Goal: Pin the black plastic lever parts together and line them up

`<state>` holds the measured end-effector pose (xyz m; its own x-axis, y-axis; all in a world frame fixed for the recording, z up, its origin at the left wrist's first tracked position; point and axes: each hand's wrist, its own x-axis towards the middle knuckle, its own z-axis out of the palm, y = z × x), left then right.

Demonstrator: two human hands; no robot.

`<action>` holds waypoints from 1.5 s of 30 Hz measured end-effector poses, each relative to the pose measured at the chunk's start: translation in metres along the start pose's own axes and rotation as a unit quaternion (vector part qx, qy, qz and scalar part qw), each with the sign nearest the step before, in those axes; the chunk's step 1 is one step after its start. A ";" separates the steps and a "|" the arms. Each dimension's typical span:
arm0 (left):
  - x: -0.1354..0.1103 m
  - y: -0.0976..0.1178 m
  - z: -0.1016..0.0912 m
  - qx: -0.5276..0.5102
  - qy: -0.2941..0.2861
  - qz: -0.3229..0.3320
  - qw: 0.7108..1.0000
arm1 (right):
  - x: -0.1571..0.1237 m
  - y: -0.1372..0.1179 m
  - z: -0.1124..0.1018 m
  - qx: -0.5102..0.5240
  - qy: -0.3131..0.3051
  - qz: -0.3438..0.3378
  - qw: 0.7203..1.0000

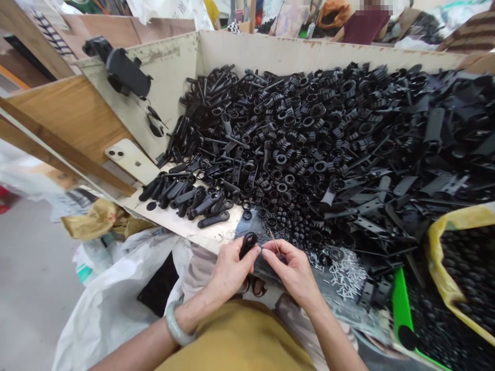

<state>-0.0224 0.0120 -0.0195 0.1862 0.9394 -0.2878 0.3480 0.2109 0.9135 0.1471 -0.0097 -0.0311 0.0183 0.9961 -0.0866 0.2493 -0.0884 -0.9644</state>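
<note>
My left hand (233, 263), with a pale bangle at the wrist, is closed around a black plastic part (248, 244) that has a round ring at its upper end. Close beside it, the thumb and fingers of my right hand (290, 265) pinch together, and a thin brown stick (274, 241) pokes up between them. The fingertips of both hands nearly meet; whether a small piece lies between them I cannot tell. Just beyond the hands lie small black round pieces (296, 224). To the right sits a heap of small silvery screws or pins (348, 274).
A big pile of black plastic parts (278, 129) fills the walled worktable. Handle-like black pieces (193, 198) lie front left, near a white phone (130, 158). At right are a yellow-rimmed sack (436, 252) and a green panel (401, 299). White sacking (112, 288) hangs lower left.
</note>
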 end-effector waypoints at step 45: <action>-0.003 0.012 0.008 -0.256 -0.147 -0.092 0.951 | -0.020 -0.012 -0.024 -0.097 0.013 -0.157 0.983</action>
<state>-0.0114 0.0098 -0.0098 0.4410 0.7728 -0.4563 -0.0792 0.5399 0.8380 0.1671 -0.0289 -0.0120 -0.0639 0.9743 0.2161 0.4261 0.2224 -0.8769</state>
